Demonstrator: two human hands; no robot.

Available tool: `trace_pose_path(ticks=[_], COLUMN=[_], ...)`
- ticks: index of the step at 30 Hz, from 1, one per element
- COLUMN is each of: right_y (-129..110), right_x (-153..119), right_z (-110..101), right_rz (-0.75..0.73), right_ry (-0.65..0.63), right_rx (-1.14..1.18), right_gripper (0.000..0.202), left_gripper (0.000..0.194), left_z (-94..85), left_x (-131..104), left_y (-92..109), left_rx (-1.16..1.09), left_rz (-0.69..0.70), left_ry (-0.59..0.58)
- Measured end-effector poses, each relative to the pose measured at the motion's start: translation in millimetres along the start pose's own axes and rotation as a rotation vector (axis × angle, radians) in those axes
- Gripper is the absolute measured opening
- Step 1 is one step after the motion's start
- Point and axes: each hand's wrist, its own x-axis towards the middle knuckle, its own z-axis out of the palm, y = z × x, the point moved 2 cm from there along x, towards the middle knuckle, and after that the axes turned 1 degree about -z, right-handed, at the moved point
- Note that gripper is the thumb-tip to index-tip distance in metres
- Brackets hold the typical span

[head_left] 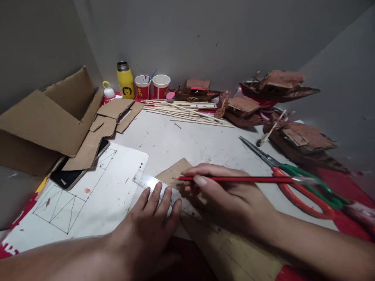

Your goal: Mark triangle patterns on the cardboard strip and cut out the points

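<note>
My left hand (152, 222) lies with fingers spread on a clear ruler (143, 178), pressing it against a piece of brown cardboard (168, 173). In my right hand (234, 195) is a red pencil (258, 179), held nearly level, its tip pointing left above the cardboard. Part of the ruler and the middle of the cardboard are hidden under my hands. To the left, a white sheet (117, 187) carries drawn lines and triangles.
Scissors (275, 164) lie open at right, near several brown model boats (304, 136). Thin wooden sticks (187, 111) lie at the back, before paper cups (161, 88) and a yellow bottle (125, 82). Cardboard scraps (108, 121), a phone (67, 175) and a cardboard box (43, 121) occupy the left.
</note>
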Motion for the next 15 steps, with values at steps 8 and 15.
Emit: trace_pose_path(ticks=[8,15], right_y=[35,42], right_x=[44,52], right_z=[14,7], right_rz=[0.246,0.279], right_ry=[0.062,0.116], right_rx=[0.399,0.515], right_gripper=[0.02,0.017], left_gripper=[0.084,0.093], left_z=[14.3,14.3], left_x=[-1,-5], left_y=[2,1], left_rx=[0.013,0.058], left_rz=[-0.009,-0.038], left_ry=[0.047,0.122])
